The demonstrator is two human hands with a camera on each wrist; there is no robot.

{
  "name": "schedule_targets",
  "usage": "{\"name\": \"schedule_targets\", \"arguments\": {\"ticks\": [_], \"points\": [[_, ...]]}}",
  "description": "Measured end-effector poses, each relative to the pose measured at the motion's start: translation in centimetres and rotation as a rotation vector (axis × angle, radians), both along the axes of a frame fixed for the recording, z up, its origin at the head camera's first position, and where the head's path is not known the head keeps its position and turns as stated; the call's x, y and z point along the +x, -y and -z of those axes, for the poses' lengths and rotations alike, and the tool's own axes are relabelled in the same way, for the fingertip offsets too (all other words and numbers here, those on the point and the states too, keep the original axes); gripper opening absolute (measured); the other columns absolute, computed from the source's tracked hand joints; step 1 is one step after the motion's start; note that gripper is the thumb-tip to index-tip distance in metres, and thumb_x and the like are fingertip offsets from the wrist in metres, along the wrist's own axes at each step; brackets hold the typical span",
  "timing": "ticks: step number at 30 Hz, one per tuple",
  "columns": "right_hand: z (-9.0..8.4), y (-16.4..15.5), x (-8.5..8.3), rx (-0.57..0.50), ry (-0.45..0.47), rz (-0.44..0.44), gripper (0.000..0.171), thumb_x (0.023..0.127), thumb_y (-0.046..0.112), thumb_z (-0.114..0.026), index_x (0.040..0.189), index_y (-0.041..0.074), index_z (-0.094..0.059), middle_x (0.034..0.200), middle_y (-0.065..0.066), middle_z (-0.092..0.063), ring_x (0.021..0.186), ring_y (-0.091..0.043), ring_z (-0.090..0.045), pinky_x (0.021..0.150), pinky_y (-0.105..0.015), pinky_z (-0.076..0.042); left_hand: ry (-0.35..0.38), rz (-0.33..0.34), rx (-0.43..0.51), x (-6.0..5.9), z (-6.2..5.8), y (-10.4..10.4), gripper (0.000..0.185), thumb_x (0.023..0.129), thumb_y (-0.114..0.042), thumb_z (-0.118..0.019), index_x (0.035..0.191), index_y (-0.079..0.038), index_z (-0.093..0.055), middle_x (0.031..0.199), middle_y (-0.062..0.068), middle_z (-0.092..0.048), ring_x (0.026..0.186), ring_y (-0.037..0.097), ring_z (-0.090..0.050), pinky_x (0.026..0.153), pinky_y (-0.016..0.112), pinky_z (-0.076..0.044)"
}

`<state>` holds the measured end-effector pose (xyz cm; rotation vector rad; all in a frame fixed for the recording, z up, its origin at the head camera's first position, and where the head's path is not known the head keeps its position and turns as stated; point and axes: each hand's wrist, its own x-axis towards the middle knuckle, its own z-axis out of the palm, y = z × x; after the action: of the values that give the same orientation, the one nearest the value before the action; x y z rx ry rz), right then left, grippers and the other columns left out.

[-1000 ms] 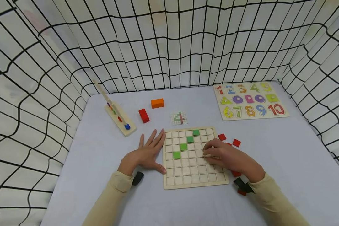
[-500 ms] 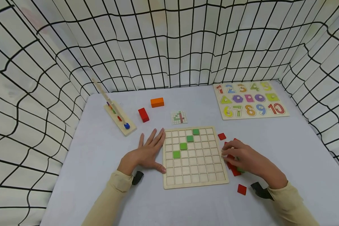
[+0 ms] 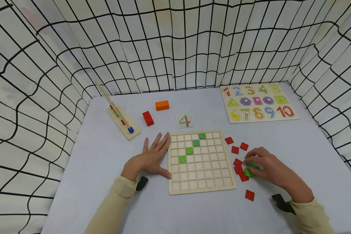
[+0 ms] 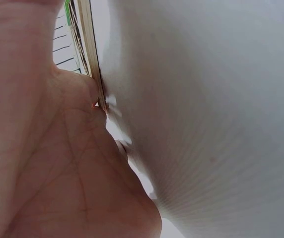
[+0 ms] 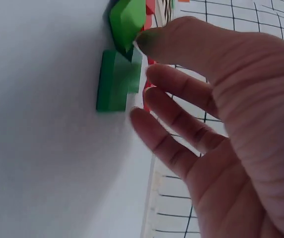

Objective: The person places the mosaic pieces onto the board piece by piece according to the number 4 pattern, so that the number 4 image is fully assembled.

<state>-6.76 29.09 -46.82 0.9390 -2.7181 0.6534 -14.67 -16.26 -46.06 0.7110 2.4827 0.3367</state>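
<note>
I am fetching the next green tile [image 3: 248,172] from the loose pile at the right of the board [image 3: 201,189], so the step in hand is the pick-up, not the placing. My right hand [image 3: 267,169] is sitting over the pile with the fingers bent down onto the green pieces; in the right wrist view my thumb [image 5: 181,42] is touching the edge of one tilted green tile [image 5: 126,20] while another green tile [image 5: 114,82] is lying flat on the table [image 3: 280,136] just beside my fingertips. I judge the pinch as only forming: the thumb is on the tile, the other fingers are spread apart beside it, so nothing is truly clamped yet. My left hand [image 3: 149,159] is lying flat with straight fingers against the left edge of the board, steadying it. Four green tiles [image 3: 188,150] are already sitting in a diagonal on the grid, and red tiles [image 3: 239,152] are lying scattered around my right hand. The pattern card [image 3: 184,121] is lying just behind the board. The next move, as I judge it, calls for closing a finger against the thumb to lift one green tile clear without dragging the reds along.
</note>
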Motion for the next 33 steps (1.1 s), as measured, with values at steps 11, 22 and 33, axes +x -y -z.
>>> {"name": "schedule_targets", "arguments": {"ticks": [11,22,33], "points": [[0.1,-0.9,0.0,0.035,0.065,0.032,0.037,0.070,0.000,-0.097,0.100,0.015,-0.083,0.104,0.003,-0.067,0.098,-0.016,-0.059,0.077,-0.021,-0.063,0.011,0.003,0.021,-0.1,0.0,0.1,0.149,0.076,-0.068,-0.088,0.172,-0.011,0.011,0.181,0.005,0.022,0.167,0.035,0.024,0.125,0.075,0.019],[-0.6,0.3,-0.6,-0.005,0.054,-0.043,0.036,0.073,0.001,-0.095,0.104,0.014,-0.082,0.106,0.005,-0.067,0.098,-0.010,-0.059,0.079,-0.016,-0.060,0.016,0.006,0.005,-0.2,-0.2,0.0,0.149,0.076,-0.067,-0.089,0.172,-0.011,0.010,0.181,0.005,0.023,0.167,0.036,0.024,0.126,0.075,0.018],[-0.9,2.9,-1.8,-0.023,0.026,-0.115,0.034,0.076,-0.002,-0.092,0.106,0.011,-0.082,0.107,0.001,-0.066,0.096,-0.009,-0.057,0.075,-0.023,-0.062,-0.003,0.003,-0.010,0.1,-0.4,-0.1,0.149,0.076,-0.067,-0.089,0.172,-0.011,0.009,0.181,0.005,0.020,0.168,0.036,0.022,0.126,0.076,0.016]]}}
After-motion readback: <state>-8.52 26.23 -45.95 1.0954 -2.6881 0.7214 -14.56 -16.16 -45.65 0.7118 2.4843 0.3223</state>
